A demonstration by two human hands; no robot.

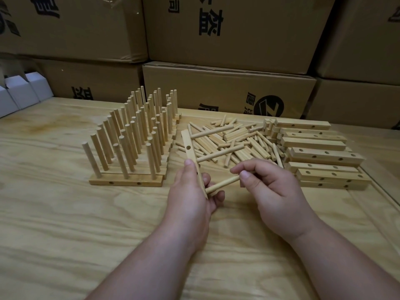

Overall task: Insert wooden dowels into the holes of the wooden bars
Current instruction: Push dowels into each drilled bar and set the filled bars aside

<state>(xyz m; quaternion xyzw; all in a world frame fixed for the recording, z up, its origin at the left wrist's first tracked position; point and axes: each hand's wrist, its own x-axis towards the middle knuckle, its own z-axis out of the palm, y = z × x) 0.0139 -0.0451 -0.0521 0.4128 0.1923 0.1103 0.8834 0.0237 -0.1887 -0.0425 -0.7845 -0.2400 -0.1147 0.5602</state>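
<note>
Pale wood everywhere: at centre frame the left hand (190, 187) grips a slim light-wood drilled bar (193, 161), held on edge and tilted, thumb on its near face and fingers curled behind. Two round light-wood dowels already stick out of that bar toward the right, the upper dowel (211, 131) and the middle dowel (216, 156); one hole between them shows open. The right hand (272, 187) pinches a third round wooden dowel (223, 184) between thumb and fingertips, its far end at the bar's lower end, touching or just entering; how deep it sits cannot be told, the left fingers cover that spot. Finished work sits left of centre: a cluster of flat wooden bars with upright dowels (138, 135), packed in rows on the light plywood tabletop (86, 224). Still to do, by my read: a loose heap of wooden dowels (233, 144) right of centre, and a stack of empty drilled wooden bars (320, 156) at mid right, holes unfilled. Roughly half done, judging by the two piles. Brown cardboard cartons (227, 35) wall off the top of the frame; small white boxes (19, 92) at upper left.
</note>
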